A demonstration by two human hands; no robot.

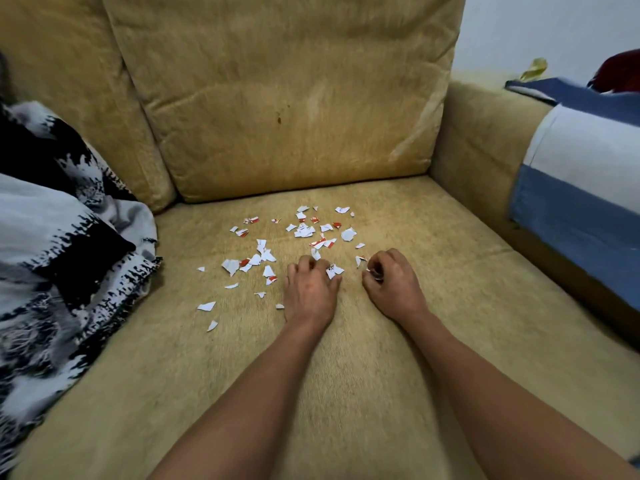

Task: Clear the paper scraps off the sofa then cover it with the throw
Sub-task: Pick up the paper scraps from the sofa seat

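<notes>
Several white and red paper scraps [298, 233] lie scattered over the middle of the tan sofa seat [346, 368]. My left hand [310, 289] rests palm down on the seat, its fingers curled over a white scrap at its fingertips. A little to the right, my right hand [391, 282] is closed around small scraps that show between its fingers. A black, white and grey patterned throw [62, 244] lies heaped on the left side of the sofa.
The tan back cushion [287, 98] stands behind the scraps. A blue and white cloth [581, 174] drapes over the right armrest [485, 133], with a dark red item [620, 72] beyond it.
</notes>
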